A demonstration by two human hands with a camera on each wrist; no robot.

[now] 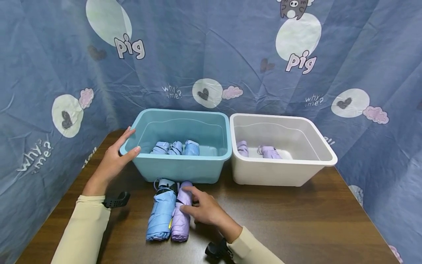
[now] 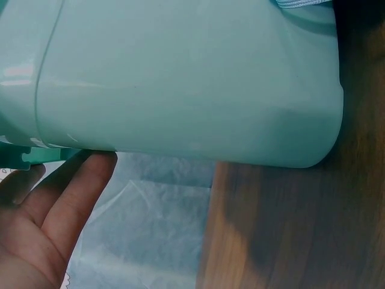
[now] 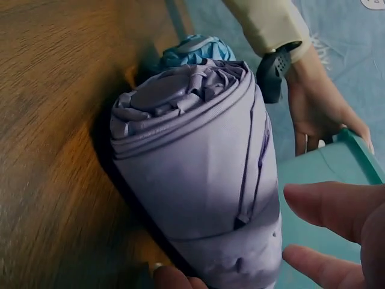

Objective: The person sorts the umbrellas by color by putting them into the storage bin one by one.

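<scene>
My left hand [image 1: 113, 161] holds the front left corner of a teal bin [image 1: 184, 172]. Its thumb lies over the rim, and fingertips touch the outer wall in the left wrist view. On the table in front of that bin lie a folded blue umbrella [image 1: 161, 216] and a folded purple umbrella [image 1: 180, 223], side by side. Over the purple one is my right hand [image 1: 207, 209], thumb and index finger extended at its upper side. In the right wrist view, other fingertips [image 3: 171, 280] show low beside the purple umbrella, whose rolled end faces the camera.
Several folded blue umbrellas [image 1: 175, 147] lie in the teal bin. A white bin [image 1: 270, 174] stands right beside it, with purple umbrellas [image 1: 270, 152] inside. Both rest on a brown wooden table [image 1: 296, 220] against a blue printed cloth [image 1: 263, 91].
</scene>
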